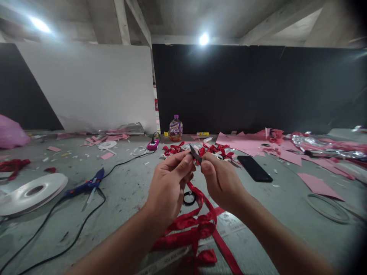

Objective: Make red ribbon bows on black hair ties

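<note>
My left hand [169, 183] and my right hand [220, 180] are raised close together over the grey floor, both pinched shut. Between their fingertips sticks up a small dark pointed blade or tool [195, 153]. A red ribbon [200, 225] hangs down from between the hands and piles up loosely below them. Which hand grips the ribbon and which the dark tool is hard to tell. Just beyond the hands lies a heap of finished red bows [213, 151].
A blue glue gun [86, 186] with a black cable lies at left, near a big white ribbon spool [31, 193]. A black phone [254, 168] lies right of the hands. Pink paper scraps [286, 147], a purple-capped bottle [176, 129] and a wire ring [327, 208] surround the spot.
</note>
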A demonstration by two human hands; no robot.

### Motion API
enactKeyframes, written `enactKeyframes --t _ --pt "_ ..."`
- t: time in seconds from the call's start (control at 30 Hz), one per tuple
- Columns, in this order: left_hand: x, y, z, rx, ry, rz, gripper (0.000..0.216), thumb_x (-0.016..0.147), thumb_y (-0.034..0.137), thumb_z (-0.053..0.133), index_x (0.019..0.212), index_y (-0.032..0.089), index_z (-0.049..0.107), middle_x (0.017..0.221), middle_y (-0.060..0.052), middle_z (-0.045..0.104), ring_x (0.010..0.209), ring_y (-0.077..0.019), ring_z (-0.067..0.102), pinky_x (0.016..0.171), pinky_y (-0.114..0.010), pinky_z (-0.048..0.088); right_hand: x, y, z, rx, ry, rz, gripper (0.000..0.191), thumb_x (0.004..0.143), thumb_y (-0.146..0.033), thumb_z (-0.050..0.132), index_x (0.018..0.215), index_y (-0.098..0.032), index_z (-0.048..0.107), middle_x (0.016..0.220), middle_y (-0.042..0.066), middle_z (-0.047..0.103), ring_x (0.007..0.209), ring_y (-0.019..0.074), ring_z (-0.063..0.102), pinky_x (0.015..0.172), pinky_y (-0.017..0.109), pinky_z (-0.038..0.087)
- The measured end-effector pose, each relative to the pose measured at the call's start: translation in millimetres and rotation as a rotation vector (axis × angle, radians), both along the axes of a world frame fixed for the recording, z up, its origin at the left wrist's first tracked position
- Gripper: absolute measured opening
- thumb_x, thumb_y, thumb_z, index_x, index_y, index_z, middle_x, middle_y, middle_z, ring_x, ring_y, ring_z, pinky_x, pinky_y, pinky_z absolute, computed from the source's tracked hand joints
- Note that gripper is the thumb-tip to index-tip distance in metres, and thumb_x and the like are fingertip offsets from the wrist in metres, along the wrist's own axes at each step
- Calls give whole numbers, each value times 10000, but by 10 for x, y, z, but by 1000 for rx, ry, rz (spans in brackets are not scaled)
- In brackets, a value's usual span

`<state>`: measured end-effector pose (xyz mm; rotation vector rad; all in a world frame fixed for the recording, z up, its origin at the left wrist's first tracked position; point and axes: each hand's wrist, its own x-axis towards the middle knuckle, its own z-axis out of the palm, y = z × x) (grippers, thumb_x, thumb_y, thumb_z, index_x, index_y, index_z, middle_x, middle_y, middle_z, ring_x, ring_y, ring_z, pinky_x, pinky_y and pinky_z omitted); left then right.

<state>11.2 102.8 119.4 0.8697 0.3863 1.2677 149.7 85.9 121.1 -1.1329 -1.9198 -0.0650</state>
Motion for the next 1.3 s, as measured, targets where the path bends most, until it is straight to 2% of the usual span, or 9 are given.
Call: enactKeyframes --t 0.17,0.33,0.47,0.63,0.83,0.97,1.07,1.2,1.3 --pt "-3 -11 1 2 2 -40 172 717 301 822 697 164 719 614 37 528 568 -56 426 578 -191 371 1 6 2 11 -15 -10 352 1029 -406 278 736 -230 363 561 -54 397 460 114 371 487 260 233" --pt "-4 7 -4 14 3 -9 164 720 305 823 758 174 731 586 48 500 557 -59 417 586 -194 379 8 10 -11 6 -24 -48 367 1026 -438 277 729 -234 348 548 -55 389 453 115 350 485 261 220" --pt "-1 10 -2 12 28 -8 183 709 312 829 719 164 721 628 33 541 575 -60 430 587 -195 381 12 4 3 2 -35 -57 370 1021 -451 270 730 -236 347 553 -47 399 457 119 364 488 265 222" --pt "-6 19 21 19 8 18 193 678 305 849 775 174 746 613 36 549 553 -55 428 581 -188 391 -3 7 -1 -42 -25 -53 372 1020 -451 269 728 -236 350 565 -37 418 472 124 369 496 269 231" --pt "9 17 -3 -4 46 -1 188 688 313 840 710 165 727 641 27 568 575 -61 444 582 -198 381 4 12 7 -43 -8 -47 360 1017 -448 279 735 -235 348 562 -42 407 467 120 362 496 274 223" --pt "-6 32 -10 14 46 29 184 689 317 841 748 170 747 637 25 588 571 -60 449 599 -201 399 8 8 15 -65 32 -17 384 1022 -467 270 730 -232 355 570 -40 399 483 119 350 501 279 219" --pt "-10 32 4 -9 53 37 205 675 315 852 795 171 767 636 23 597 576 -59 469 609 -195 411 0 7 -1 -204 182 99 434 1025 -514 246 718 -229 361 590 -40 387 496 111 350 485 268 234" --pt "-6 3 48 -29 41 31 216 639 302 870 774 170 765 630 18 601 589 -70 493 604 -198 411 -15 -5 11 -571 534 338 505 966 -667 268 707 -238 329 593 -72 268 442 85 255 391 227 220" --pt "-14 -17 74 0 47 19 192 651 304 858 743 169 758 616 18 589 572 -72 467 587 -206 395 -11 -18 42 -787 697 479 538 926 -727 284 702 -240 329 570 -87 237 395 73 230 332 203 202"
